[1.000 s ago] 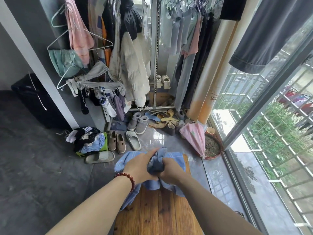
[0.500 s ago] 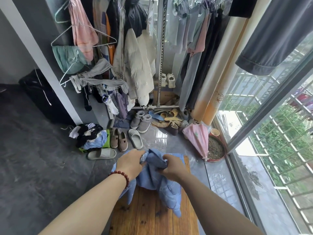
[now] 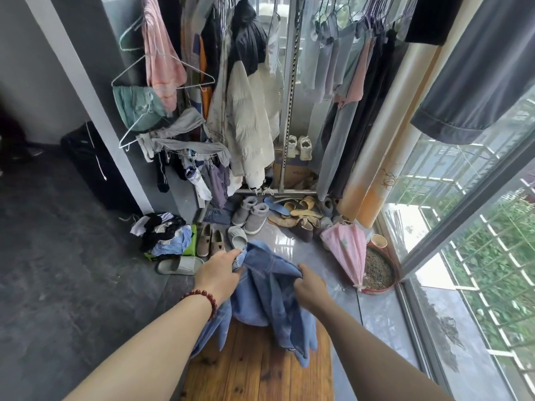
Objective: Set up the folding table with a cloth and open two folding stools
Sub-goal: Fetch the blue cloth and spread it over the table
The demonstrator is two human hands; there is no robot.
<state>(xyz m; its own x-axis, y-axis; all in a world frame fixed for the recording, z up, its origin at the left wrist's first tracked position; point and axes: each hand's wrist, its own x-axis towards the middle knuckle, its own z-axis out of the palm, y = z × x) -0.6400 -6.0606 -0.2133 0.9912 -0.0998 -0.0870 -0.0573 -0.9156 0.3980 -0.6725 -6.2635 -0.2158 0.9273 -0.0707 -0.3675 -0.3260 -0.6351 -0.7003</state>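
A crumpled blue cloth [image 3: 267, 299] hangs lifted above the far end of the wooden slatted folding table [image 3: 260, 371], which stands low in front of me. My left hand [image 3: 218, 273], with a red bead bracelet on its wrist, grips the cloth's upper left edge. My right hand [image 3: 309, 285] grips its upper right edge. The two hands are apart and the cloth sags between them, its lower folds draping onto the tabletop. No folding stool is in view.
Several shoes and slippers [image 3: 249, 218] lie on the floor beyond the table. A clothes pile [image 3: 165, 235] sits left, a pink umbrella [image 3: 347, 250] and round bowl [image 3: 379, 270] right. Hanging clothes [image 3: 249, 120] fill the back. A glass window wall [image 3: 463, 256] runs along the right.
My hands, bunched together on the cloth a second ago, have moved apart and lifted it, so the cloth has opened out and hangs between them.
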